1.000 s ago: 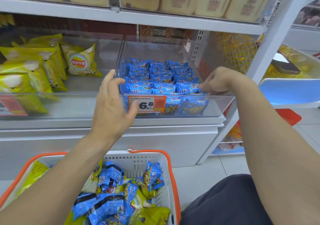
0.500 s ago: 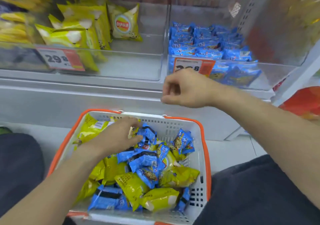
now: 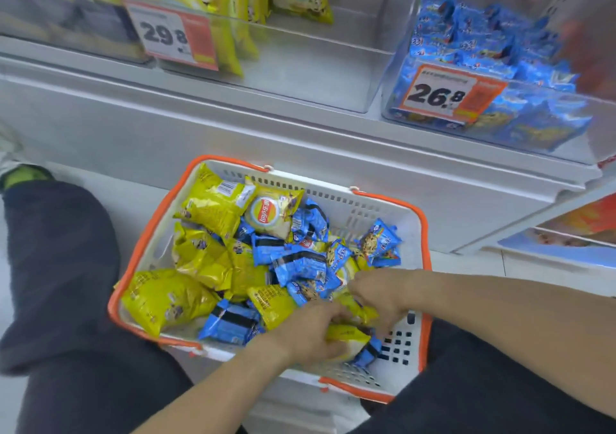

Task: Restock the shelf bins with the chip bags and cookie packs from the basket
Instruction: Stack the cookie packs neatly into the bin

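- We take the basket [image 3: 363, 206], white with an orange rim, as our landmark; it sits on the floor below the shelf and holds a mixed heap of yellow chip bags [image 3: 203, 260] and blue cookie packs [image 3: 300, 263].
- Up and to the right of the basket, the cookie bin [image 3: 400, 100] is well filled with blue packs; its tag [image 3: 443, 95] reads "26.8".
- Up and to the left of the basket, the chip bin [image 3: 300, 66] has a bare floor at its right, with a few yellow bags standing behind the tag [image 3: 173, 36] reading "29.8".
- We judge the task partly done: many packs remain in the basket, chips especially.
- One bag near the basket's far wall [image 3: 266, 215] shows the Lay's logo; other print is too blurred to read.
- At the basket's near right corner, the left hand [image 3: 310, 333] is curled over a yellow bag [image 3: 346, 333], and the right hand [image 3: 383, 297] pinches among the packs; we cannot tell what it holds.
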